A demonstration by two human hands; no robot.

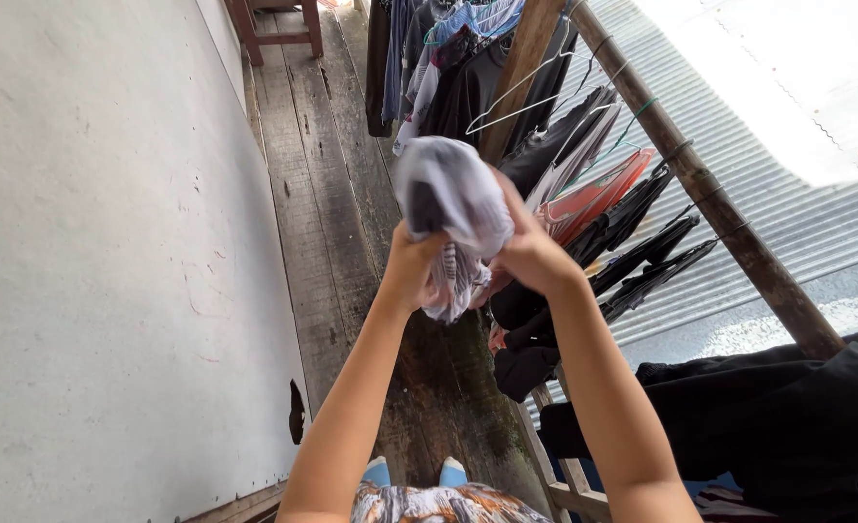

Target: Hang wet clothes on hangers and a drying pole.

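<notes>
Two hands raised at frame centre, head view. Bunched white-and-grey garment (453, 208) grasped from both sides: left hand (411, 266) clenched on lower left fold, right hand (530, 254) clamped on right side, fingers sunk in cloth. Garment held above plank floor (322, 194), just left of slanted wooden pole (710, 199). Dark clothes on wire hangers (545, 92) hung along pole, upper centre. Black cloth (787, 426) draped lower right. Pale wall (90, 261) filling left.

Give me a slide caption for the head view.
Both hands bunch a pale cloth beside hanging clothes.
</notes>
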